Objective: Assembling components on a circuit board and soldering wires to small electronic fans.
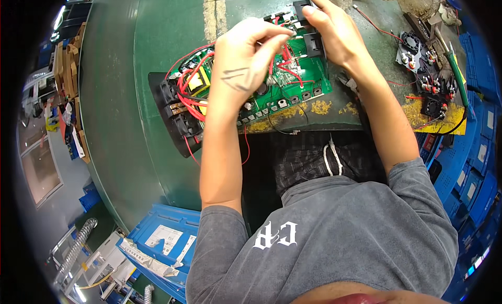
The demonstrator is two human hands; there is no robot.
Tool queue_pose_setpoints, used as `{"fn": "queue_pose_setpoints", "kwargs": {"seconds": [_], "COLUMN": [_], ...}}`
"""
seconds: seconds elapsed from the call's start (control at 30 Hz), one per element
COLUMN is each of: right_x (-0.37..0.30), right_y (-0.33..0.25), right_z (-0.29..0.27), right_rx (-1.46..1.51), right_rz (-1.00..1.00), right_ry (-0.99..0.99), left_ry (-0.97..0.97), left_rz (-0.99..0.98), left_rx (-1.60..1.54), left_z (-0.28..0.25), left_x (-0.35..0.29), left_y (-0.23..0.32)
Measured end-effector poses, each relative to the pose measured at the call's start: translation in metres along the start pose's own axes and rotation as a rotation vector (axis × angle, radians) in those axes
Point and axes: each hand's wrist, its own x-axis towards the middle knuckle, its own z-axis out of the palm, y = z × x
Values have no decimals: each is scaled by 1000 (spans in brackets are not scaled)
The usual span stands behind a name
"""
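A green circuit board [316, 74] lies on the green table in front of me, with a row of metal-tabbed parts along its near edge. Black fans [172, 102] sit at its left end, beside a yellow-wrapped transformer [197, 82] and a bundle of red wires [187, 95]. My left hand [243, 58] reaches over the board, thumb and forefinger pinched near its far right part; whatever is between them is too small to name. At the board's right end, my right hand [337, 35] grips the black end panel [314, 44], its thumb on the inner side.
On the right are small fan assemblies [413, 48] with red leads, and a green-handled tool [457, 74] with a cable. Blue bins [478, 152] line the far right. A blue crate [162, 236] stands at lower left. Loose thin wires hang over the table's near edge.
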Motion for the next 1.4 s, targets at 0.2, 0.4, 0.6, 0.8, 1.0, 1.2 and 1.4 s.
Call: {"fn": "queue_pose_setpoints", "kwargs": {"seconds": [0.2, 0.4, 0.6, 0.8, 1.0, 1.2, 1.4], "right_x": [3, 1, -1, -3, 1, -6, -5], "right_y": [-5, -9, -16, -39, -60, -37, -30], "right_z": [-9, -11, -15, -26, -37, -25, -23], "right_rx": [10, 60, 74, 35, 65, -83, -4], "right_rz": [-22, 4, 87, 151, 258, 26, -218], "right_ry": [-55, -85, -134, -130, -243, -172, -126], "left_ry": [-221, -312, -160, 229, 374, 277, 304], "left_rz": [-117, 25, 221, -280, -197, -18, 115], "left_rx": [-216, -92, -95, -408, 6, 295, 421], "left_z": [-38, -47, -36, -6, 11, 11, 15], "left_x": [-8, -4, -1, 2, -1, 1, 3], "left_y": [10, 14, 2, 7, 1, -2, -10]}}
